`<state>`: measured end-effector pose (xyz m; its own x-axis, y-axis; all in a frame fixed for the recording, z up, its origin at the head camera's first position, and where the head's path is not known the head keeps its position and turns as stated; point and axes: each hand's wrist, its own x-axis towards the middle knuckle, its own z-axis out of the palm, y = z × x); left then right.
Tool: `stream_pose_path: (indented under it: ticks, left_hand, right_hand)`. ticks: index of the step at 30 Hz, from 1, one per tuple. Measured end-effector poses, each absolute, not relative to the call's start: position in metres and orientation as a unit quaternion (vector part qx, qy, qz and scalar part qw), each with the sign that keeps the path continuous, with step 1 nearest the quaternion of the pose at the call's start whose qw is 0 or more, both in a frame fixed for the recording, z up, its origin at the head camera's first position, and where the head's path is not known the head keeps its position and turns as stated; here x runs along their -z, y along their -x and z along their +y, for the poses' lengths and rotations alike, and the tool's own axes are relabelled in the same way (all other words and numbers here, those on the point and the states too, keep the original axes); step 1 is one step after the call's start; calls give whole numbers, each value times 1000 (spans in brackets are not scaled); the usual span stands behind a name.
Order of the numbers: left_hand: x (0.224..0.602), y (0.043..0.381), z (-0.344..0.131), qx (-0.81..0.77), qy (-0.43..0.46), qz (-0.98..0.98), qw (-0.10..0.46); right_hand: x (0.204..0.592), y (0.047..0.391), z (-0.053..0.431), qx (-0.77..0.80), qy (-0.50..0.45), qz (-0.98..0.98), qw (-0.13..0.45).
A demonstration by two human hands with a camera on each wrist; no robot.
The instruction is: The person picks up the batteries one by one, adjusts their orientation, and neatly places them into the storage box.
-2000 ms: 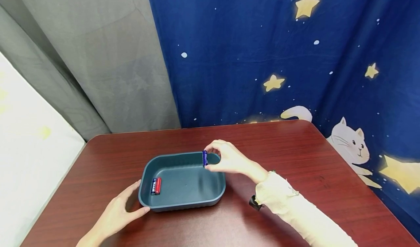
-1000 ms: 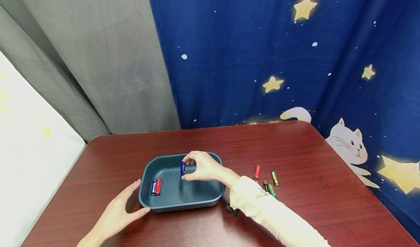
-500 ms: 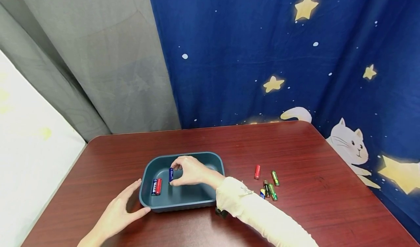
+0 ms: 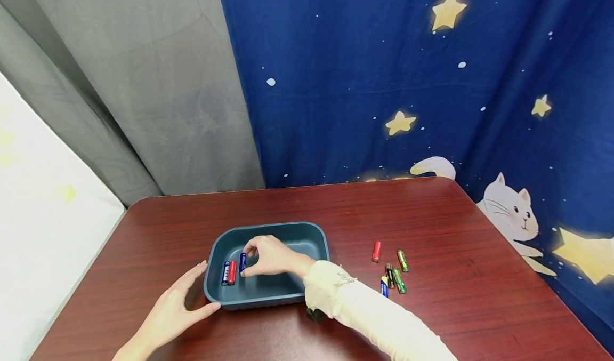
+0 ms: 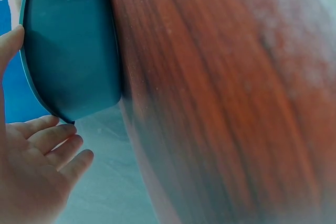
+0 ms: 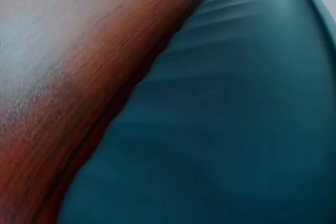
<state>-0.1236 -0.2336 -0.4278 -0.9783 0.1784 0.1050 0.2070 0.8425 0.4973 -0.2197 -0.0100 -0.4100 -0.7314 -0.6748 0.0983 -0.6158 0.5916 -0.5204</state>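
In the head view my right hand (image 4: 269, 255) reaches into a dark teal plastic bin (image 4: 268, 300) and pinches a dark blue battery (image 4: 242, 264) by its ends, between thumb and fingers. Left of it inside the bin, a blue-and-white battery (image 4: 225, 273) and a red battery (image 4: 232, 272) lie side by side. My left hand (image 4: 174, 309), thumb and fingers spread, touches the bin's left end. The left wrist view has the left hand (image 5: 44, 166) with extended fingers at the bin's rim. Only the bin's ribbed outer wall (image 6: 220, 114) fills the right wrist view; the hand is hidden there.
Right of the bin on the brown wooden table (image 4: 460, 307) lie a red battery (image 4: 376, 251), a green battery (image 4: 402, 261), another green battery (image 4: 398, 280), a black one (image 4: 389, 275) and a blue-yellow one (image 4: 384, 286). A blue curtain (image 4: 336, 83) hangs behind the table.
My right hand has carried the dark blue battery leftward and down into the bin, near the two batteries there. The loose batteries on the table have come into view. My left hand stays put.
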Motion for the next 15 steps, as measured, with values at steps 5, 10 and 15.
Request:
stream_pose_path:
  ticks: [5,10,15]
  left_hand:
    - [427,123,-235,258,106,-960,35]
    - [426,123,-235,254,106,-961,31]
    - [427,122,-235,255,109,-960,33]
  right_hand:
    - [414,221,-18,227,361,902,63]
    - [420,223,-26,191,352,914,71]
    - [423,221,-31,169,352,918,75]
